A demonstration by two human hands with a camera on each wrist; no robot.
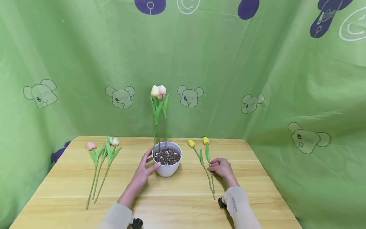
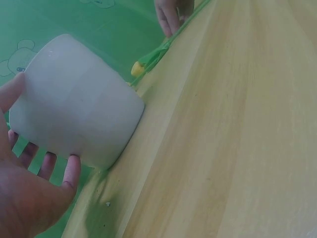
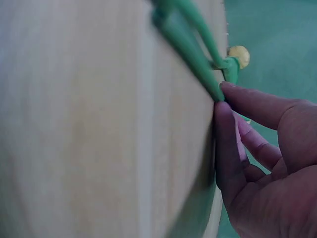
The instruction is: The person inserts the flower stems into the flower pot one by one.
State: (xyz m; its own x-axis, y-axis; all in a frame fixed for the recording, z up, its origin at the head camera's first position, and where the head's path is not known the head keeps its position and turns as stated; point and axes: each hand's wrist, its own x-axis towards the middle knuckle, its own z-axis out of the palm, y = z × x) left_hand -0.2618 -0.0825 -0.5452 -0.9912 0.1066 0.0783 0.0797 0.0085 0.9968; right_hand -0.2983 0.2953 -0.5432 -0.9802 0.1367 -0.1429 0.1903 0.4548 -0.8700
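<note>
Pinches with nearer right hand a yellow, green-stemmed artificial tulip running front-to-back, right of the round white pot gripped by left hand.

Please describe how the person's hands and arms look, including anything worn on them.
The left hand and right hand are both bare, with no gloves or rings showing. The left sleeve and right sleeve are pale beige-grey; the right one carries small dark lettering, too small to read. A small black device sits by each cuff, left and right.
</note>
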